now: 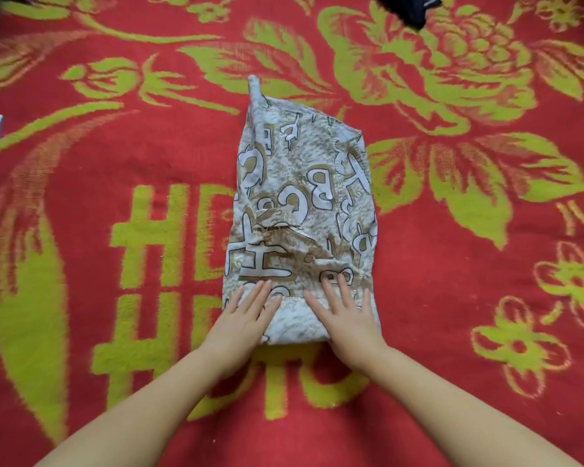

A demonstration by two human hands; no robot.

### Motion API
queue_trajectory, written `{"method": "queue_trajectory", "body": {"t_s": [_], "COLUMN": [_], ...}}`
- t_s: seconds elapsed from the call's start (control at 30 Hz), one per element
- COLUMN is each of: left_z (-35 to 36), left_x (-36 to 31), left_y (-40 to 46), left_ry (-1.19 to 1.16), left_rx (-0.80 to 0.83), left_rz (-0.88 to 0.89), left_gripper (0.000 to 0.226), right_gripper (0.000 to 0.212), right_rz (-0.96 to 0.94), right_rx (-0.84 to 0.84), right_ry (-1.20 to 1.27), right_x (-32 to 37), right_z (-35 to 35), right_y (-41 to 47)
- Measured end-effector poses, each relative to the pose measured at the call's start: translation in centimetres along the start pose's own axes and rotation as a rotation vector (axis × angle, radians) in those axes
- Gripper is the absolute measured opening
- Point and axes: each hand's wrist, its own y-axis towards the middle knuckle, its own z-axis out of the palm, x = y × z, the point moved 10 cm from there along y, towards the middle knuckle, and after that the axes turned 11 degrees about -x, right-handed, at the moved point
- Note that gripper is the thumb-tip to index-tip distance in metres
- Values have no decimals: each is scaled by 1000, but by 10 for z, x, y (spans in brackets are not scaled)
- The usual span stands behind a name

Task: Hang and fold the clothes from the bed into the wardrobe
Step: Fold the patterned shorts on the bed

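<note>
At centre of the bed's red blanket point(452, 298), the patterned garment point(300, 197) is lying folded into a strip. Left hand point(246, 315) and right hand point(344, 315), fingers straight and gripping nothing, are pressing its 6 o'clock end, probably flattening creases. Dark clothing point(408, 8) is lying at 1 o'clock.

home bedroom | red floral blanket point(452, 298) | loose clothes point(300, 197)
</note>
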Motion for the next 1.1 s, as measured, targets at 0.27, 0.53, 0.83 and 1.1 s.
{"method": "queue_trajectory", "body": {"t_s": [0.27,0.53,0.83,1.1], "left_z": [-27,-50,-38,4], "left_x": [-40,73,-32,13], "left_y": [-46,29,14,-3], "left_ry": [-641,-701,-171,-164], "left_rx": [694,309,-303,-216], "left_rz": [-3,-422,-305,-377], "left_gripper": [14,13,56,71], "right_gripper": [20,40,55,60], "right_rz": [-213,158,89,261], "right_rx": [632,294,-280,-352], "right_ry": [381,381,78,143], "right_x": [26,-55,11,-59], "right_z": [-19,-60,-21,-5], "right_y": [-58,26,3,-6]}}
